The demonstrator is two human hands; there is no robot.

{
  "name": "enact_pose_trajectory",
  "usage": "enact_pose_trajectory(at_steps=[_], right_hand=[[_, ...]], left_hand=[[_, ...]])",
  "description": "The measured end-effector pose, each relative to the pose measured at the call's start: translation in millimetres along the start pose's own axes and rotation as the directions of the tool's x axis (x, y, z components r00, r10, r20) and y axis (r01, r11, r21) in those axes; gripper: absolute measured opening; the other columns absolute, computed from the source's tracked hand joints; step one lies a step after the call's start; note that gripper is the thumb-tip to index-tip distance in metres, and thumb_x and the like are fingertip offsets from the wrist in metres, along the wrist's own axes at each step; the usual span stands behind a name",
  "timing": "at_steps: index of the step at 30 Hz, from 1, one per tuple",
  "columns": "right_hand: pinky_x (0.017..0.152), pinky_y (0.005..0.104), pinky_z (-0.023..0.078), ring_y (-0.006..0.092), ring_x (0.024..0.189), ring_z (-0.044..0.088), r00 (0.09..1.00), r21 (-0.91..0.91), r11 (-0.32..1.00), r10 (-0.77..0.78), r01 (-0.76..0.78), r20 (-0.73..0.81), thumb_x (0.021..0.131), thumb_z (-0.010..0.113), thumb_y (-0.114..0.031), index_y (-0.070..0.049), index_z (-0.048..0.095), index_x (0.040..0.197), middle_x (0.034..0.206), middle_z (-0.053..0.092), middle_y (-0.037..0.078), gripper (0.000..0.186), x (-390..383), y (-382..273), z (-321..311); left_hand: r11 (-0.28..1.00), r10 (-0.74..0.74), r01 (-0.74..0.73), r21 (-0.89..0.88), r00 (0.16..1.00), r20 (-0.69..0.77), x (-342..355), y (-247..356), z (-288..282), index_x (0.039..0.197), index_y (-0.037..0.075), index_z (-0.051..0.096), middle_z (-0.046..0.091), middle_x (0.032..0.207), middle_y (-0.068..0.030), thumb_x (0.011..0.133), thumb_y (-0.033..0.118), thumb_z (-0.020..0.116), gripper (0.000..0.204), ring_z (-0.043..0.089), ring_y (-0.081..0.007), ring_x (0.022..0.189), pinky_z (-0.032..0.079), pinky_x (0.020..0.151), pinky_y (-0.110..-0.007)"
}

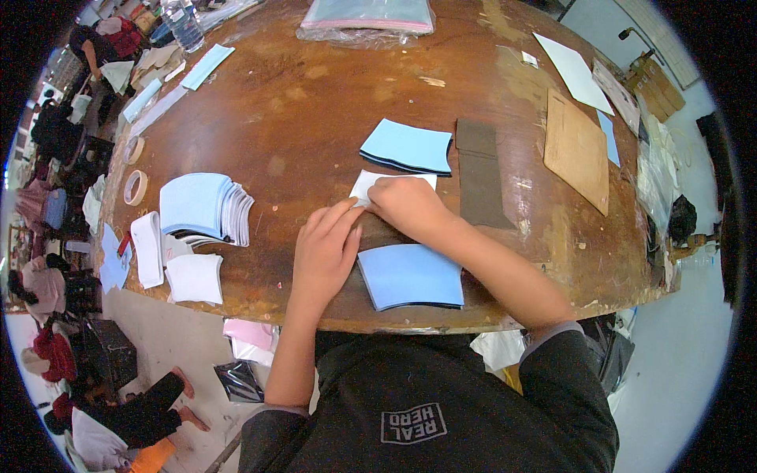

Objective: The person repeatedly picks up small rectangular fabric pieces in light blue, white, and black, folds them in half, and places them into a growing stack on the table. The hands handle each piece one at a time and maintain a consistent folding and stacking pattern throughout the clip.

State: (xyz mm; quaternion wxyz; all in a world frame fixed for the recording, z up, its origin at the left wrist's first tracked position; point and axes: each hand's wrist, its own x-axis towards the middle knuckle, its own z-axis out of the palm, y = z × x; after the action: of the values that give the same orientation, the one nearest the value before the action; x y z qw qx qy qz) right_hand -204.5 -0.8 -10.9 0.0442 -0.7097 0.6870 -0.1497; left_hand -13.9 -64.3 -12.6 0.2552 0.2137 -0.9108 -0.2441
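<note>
On the worn brown wooden desk (300, 102), a thin white curved-edged sheet (369, 184) lies under both hands: the right hand (406, 206) presses it flat, and the left hand (325, 251) pinches its near corner. Soft blue sheets (412, 276) sit just beside them.

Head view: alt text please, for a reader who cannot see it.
Both hands, left hand and right hand, press on a white sheet on a worn wooden table. Light blue stacks lie beyond and before them; a fanned pile sits left.
</note>
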Motion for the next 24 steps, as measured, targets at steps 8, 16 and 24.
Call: enact_pose_trajectory(at_steps=[8,16,24], right_hand=[[0.071,0.0385,0.054,0.0254,0.076,0.069,0.909,0.597,0.786,0.353,-0.159,-0.222,0.091,0.068,-0.02,-0.001,0.071,0.088,0.08,0.071,0.014,0.02,-27.2,29.1,-11.8],[0.073,0.0277,0.05,0.0133,0.082,0.062,0.22,0.832,0.54,0.802,0.129,-0.555,0.095,0.066,-0.013,-0.002,0.067,0.098,0.093,0.068,0.004,0.012,-111.1,55.5,-97.4],[0.076,0.036,0.054,0.0246,0.088,0.071,0.964,0.654,0.753,0.223,-0.078,-0.142,0.09,0.069,-0.013,-0.002,0.065,0.107,0.099,0.072,0.013,0.02,-99.1,-25.9,-93.0]], left_hand=[[0.951,-0.012,-0.031,0.306,0.99,0.14,8.3,-4.5,14.3,0.118,0.014,0.068,0.063,0.127,-0.0013,0.089,0.011,0.06,0.03,0.055,-0.0281,0.113,0.043,0.094,-0.044],[0.951,0.037,-0.057,0.303,0.997,0.073,7.6,-7.4,12.6,0.118,0.012,0.068,0.062,0.125,-0.0038,0.083,0.006,0.06,0.036,0.055,-0.0287,0.115,0.042,0.096,-0.044],[0.691,-0.04,0.163,-0.704,0.981,0.188,11.7,62.0,-24.9,0.134,0.006,0.06,0.066,0.117,-0.0101,0.09,0.007,0.068,0.045,0.064,-0.0183,0.094,0.051,0.08,-0.034]])
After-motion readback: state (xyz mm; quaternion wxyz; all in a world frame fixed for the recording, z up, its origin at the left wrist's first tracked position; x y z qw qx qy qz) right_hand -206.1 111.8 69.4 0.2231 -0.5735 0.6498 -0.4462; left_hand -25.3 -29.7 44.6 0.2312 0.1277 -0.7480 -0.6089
